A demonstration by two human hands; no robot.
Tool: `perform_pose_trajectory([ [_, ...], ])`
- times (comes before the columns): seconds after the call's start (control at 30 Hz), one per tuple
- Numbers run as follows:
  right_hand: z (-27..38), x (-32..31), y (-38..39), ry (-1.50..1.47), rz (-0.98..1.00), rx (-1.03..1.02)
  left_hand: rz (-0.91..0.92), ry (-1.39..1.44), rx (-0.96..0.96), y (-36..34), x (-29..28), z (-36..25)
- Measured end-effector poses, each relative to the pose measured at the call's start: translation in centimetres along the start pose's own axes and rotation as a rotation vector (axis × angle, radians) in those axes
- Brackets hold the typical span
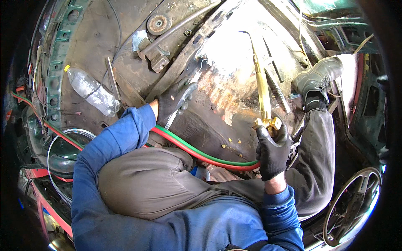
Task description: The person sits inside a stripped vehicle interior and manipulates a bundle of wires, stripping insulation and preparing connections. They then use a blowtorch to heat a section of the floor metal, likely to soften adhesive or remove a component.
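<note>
My right hand, in a black glove, is wrapped round the valve end of a brass gas torch. The torch points away from me, and its thin bent tip lies against the bright glare. Joined red and green hoses run from below this hand leftward across my legs. My left hand, also gloved, is closed on a few thin pale rods that stick out at both ends of the grip. It hovers above the dirty metal floor, left of the torch.
A clear plastic bottle with a yellow cap lies at left. Beyond it are a round wire brush wheel and a metal bar. A flat metal strip lies right of the torch. A coil of wire and a steering wheel flank me.
</note>
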State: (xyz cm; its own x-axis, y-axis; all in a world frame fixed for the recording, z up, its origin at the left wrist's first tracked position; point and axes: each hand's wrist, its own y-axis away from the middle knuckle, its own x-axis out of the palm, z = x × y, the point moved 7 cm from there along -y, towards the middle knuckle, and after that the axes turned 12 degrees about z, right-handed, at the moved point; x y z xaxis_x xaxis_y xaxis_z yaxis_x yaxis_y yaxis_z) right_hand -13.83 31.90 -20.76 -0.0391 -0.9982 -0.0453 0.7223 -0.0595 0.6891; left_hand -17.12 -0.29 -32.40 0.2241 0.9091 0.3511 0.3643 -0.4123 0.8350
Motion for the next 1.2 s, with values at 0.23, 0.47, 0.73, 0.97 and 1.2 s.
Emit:
perform_pose_trajectory([
  [0.23, -1.0, 1.2, -0.6, 0.062, 0.093, 0.073, 0.008, -0.147, 0.114, -0.7, -1.0, -0.9],
  [0.47, -0.9, 1.6, -0.5, 0.061, 0.083, 0.006, 0.181, 0.031, 0.24, 0.1, -0.7, -1.8],
  [0.73, 1.3, 1.0, 0.3, 0.08, -0.04, -0.014, 0.195, 0.041, 0.43, 3.3, 0.1, -4.9],
  [0.97, 3.3, -0.2, 1.4, 0.031, -0.064, -0.07, 0.159, -0.123, 0.225, 3.1, -0.7, -4.7],
  [1.2, 5.9, -3.2, 5.3, -0.097, -0.109, -0.132, 0.114, -0.876, 0.062, -1.2, 3.3, -9.6],
])
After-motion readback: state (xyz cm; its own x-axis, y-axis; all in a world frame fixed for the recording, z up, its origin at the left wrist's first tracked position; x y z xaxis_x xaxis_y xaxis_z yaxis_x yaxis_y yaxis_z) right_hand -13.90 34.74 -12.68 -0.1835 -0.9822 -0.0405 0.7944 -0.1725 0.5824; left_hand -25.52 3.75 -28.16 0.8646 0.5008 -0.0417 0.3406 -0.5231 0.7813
